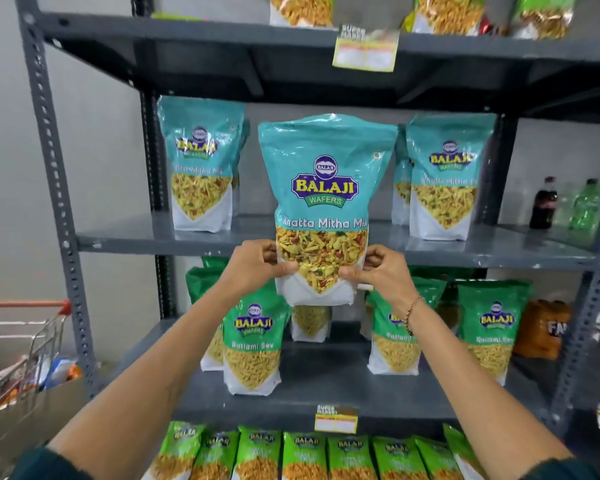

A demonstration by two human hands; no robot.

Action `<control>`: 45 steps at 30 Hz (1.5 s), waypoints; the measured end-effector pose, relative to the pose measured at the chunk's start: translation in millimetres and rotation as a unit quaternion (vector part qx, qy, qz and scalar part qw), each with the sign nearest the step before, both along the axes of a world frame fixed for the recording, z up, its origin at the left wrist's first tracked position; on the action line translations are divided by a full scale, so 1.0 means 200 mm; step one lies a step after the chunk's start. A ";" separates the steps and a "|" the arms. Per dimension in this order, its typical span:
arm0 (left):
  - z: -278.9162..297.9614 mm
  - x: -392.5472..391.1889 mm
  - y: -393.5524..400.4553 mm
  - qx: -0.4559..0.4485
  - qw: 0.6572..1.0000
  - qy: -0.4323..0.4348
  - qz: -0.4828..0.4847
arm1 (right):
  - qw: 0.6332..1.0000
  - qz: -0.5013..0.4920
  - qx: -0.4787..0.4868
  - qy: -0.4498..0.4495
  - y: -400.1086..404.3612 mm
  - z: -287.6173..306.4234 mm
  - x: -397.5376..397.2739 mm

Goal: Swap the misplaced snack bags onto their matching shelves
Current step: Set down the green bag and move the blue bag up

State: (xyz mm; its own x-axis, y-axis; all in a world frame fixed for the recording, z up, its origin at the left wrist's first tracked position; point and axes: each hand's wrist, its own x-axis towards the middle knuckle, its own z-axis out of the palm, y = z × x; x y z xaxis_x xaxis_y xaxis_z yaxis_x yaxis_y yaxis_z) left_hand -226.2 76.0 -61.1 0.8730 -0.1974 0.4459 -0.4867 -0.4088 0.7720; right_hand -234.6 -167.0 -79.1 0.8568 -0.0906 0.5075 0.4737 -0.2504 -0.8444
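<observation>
I hold a teal Khatta Mitha Mix bag (323,188) upright in front of the grey rack. My left hand (257,268) pinches its lower left edge and my right hand (378,271) its lower right edge. The bag's base hangs below the front lip of the middle shelf (125,242). Matching teal bags stand on that shelf at the left (201,161) and at the right (444,174). On the shelf below stand green Ratlami Sev bags (253,344), (492,327). Part of another bag (310,323) shows behind my held one; its top is hidden.
Lime green bags (305,455) line the lowest shelf in view, and more snack bags sit on the top shelf (302,8). Bottles (544,202) and an orange bag (544,327) occupy the neighbouring rack at right. A shopping cart (25,348) stands at the left.
</observation>
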 end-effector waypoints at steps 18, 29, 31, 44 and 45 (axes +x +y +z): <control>0.44 0.74 -0.19 0.000 1.000 -0.001 0.023 | 0.999 -0.041 -0.007 0.024 -0.09 0.45 0.68; 0.35 1.03 -0.37 0.006 0.999 0.014 0.037 | 0.997 -0.039 -0.021 0.067 -0.23 0.39 0.97; 0.34 1.05 -0.37 0.019 0.999 0.012 0.044 | 0.997 -0.030 -0.020 0.075 -0.24 0.38 0.99; 0.33 1.04 -0.39 0.021 0.999 0.029 0.023 | 0.996 -0.020 -0.027 0.085 -0.25 0.37 1.03; 0.32 1.03 -0.39 0.028 0.999 0.029 0.022 | 0.996 -0.017 -0.024 0.086 -0.25 0.37 1.03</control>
State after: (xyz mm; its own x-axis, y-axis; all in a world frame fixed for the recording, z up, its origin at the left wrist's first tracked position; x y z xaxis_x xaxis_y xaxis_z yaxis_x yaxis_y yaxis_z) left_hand -20.5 -2.2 2.5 0.9057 -0.1811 0.3833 -0.4219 -0.4729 0.7735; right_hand -29.1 -216.9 -6.0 0.9280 -0.0996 0.3589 0.3146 -0.3064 -0.8984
